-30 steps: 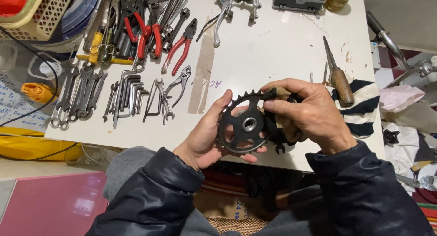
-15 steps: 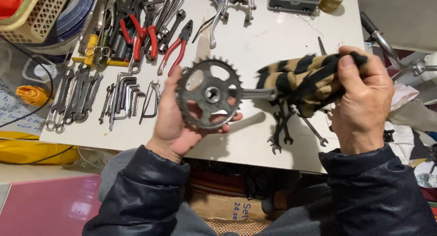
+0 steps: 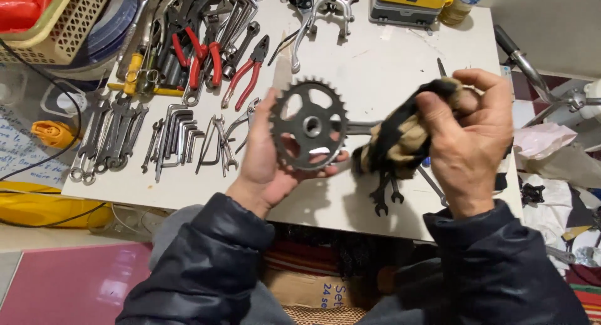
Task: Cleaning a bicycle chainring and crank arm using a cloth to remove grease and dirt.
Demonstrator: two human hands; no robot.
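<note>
— Head view first. Anything in the left hand point(image 3: 269, 165)?

— Holding a dark toothed chainring point(image 3: 310, 124) flat toward the camera, above the near half of the white counter point(image 3: 388, 68). Fingers point(image 3: 341, 156) curled round the rim from behind, closed on it, not loose.

— And the right hand point(image 3: 469, 143)?

— Wrapped shut on a black-and-tan rag point(image 3: 400, 134), bunched round the crank arm point(image 3: 360, 128) sticking out of the chainring. Only a short bare stretch of arm showing between ring and rag.

— Changed from a second ago?

— Yes. Then, hands close together, right one laid over the ring itself. Half a second ago, pulled apart, with a longer stretch of arm bare. Now back in a little toward the ring. Reads as rubbing back and forth along the arm, ring held steady.

— Packages, labels, signs?

— Under the counter's near edge, a brown cardboard box point(image 3: 313, 290) with dark print on its face. At the far edge, a yellow and grey case point(image 3: 410, 2), beside it a bottle with a blue label point(image 3: 460, 2). Off the left end, a white sheet with blue handwriting point(image 3: 25, 153). Top left, a cream lattice basket point(image 3: 50, 24).

— Loose tools?

— Red-handled pliers point(image 3: 247, 74), bent hex keys point(image 3: 178, 128), and two small spanners point(image 3: 385, 196) just below the rag.
</note>
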